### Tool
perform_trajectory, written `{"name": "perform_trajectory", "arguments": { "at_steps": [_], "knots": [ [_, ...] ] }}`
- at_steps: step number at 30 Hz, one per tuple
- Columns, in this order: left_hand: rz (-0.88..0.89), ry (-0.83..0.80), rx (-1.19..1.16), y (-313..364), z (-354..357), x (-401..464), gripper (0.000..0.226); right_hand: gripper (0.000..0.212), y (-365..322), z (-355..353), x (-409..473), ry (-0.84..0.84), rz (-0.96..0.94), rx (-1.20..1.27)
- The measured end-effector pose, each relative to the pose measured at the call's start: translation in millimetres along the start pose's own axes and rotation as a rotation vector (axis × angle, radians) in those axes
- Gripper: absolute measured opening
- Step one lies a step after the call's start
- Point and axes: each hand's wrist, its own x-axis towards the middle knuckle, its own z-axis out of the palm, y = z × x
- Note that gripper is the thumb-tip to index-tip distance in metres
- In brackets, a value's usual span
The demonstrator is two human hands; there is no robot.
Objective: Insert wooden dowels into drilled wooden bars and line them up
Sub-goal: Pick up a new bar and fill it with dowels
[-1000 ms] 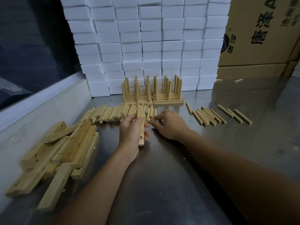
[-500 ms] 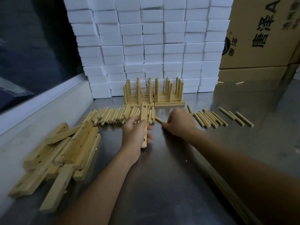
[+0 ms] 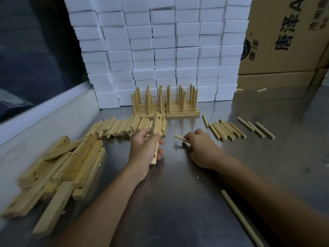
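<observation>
My left hand (image 3: 145,148) grips a drilled wooden bar (image 3: 157,127), held lengthwise and tilted up off the steel table; a hole shows near its far end. My right hand (image 3: 199,147) pinches a short wooden dowel (image 3: 179,137) just to the right of the bar, its tip pointing left. Behind them, a row of loose dowels (image 3: 122,128) lies on the table. Finished bars with upright dowels (image 3: 165,102) stand lined up against the white blocks.
A heap of drilled bars (image 3: 58,170) lies at the left. More loose dowels (image 3: 226,130) lie at the right. Stacked white foam blocks (image 3: 160,50) and cardboard boxes (image 3: 284,41) wall off the back. A long thin stick (image 3: 240,216) lies near the front right.
My right hand picked a dowel from the row and drew back to the right with it. My left hand has lifted and tilted the bar slightly.
</observation>
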Motion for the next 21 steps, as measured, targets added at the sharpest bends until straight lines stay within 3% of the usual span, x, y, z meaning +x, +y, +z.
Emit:
{"name": "perform_trajectory", "arguments": {
  "at_steps": [6, 11, 15, 18, 21],
  "knots": [
    [0.018, -0.009, -0.008, 5.3, 1.5, -5.2, 0.017, 0.039, -0.4, 0.1, -12.6, 0.132, 0.003, 0.404],
    [0.083, -0.08, 0.103, 7.0, 4.2, -8.3, 0.018, 0.013, -1.4, 3.7, -13.7, 0.349, -0.083, 0.5],
    [0.195, -0.091, 0.251, 3.6, 0.8, -9.2, 0.013, 0.049, -3.5, 4.2, -14.8, 0.419, -0.068, 0.521],
    [0.304, -0.058, 0.413, 1.4, -3.7, -9.7, 0.006, 0.064, -4.4, 2.6, -15.3, 0.448, -0.057, 0.525],
    [0.441, 0.017, 0.628, -0.3, -8.7, -9.7, 0.033, 0.061, -4.5, 2.4, -16.0, 0.449, -0.046, 0.523]
  ]
}}
